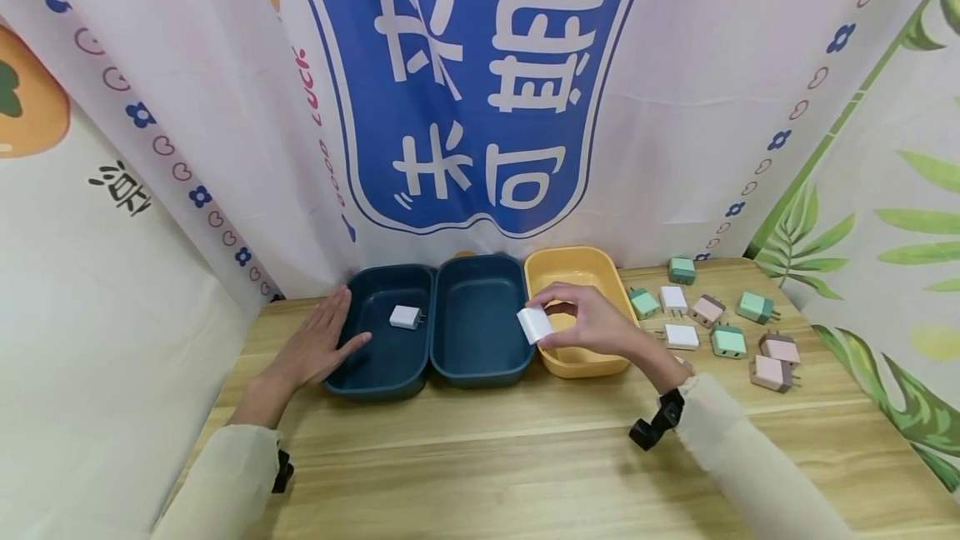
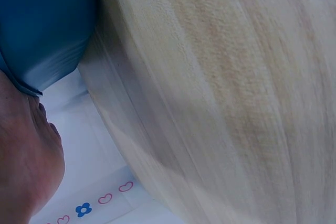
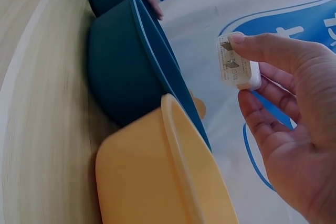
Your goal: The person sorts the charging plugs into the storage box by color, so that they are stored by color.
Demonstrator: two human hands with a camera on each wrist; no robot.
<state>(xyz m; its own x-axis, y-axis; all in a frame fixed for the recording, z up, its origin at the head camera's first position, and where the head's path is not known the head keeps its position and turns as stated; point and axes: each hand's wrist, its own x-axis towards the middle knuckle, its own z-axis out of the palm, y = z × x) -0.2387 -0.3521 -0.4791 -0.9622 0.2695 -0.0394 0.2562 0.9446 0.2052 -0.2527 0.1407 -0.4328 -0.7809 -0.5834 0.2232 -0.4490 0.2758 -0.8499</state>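
Between thumb and fingers, my right hand (image 1: 588, 319) pinches a white charger plug (image 1: 536, 324) above the yellow bin (image 1: 581, 367), near its left rim. In the right wrist view, two metal prongs and small print show on the face of this charger plug (image 3: 236, 64). My left hand (image 1: 315, 340) rests with straight fingers on the left rim of the left dark blue bin (image 1: 375, 357). Inside that bin lies another white charger plug (image 1: 406, 317). The middle dark blue bin (image 1: 480, 332) stands between the other two.
Right of the yellow bin, several charger plugs lie scattered on the wooden table (image 1: 450, 457): green ones (image 1: 728, 342), pink-and-brown ones (image 1: 772, 372) and white ones (image 1: 681, 337). A printed curtain (image 1: 480, 107) hangs close behind the bins.
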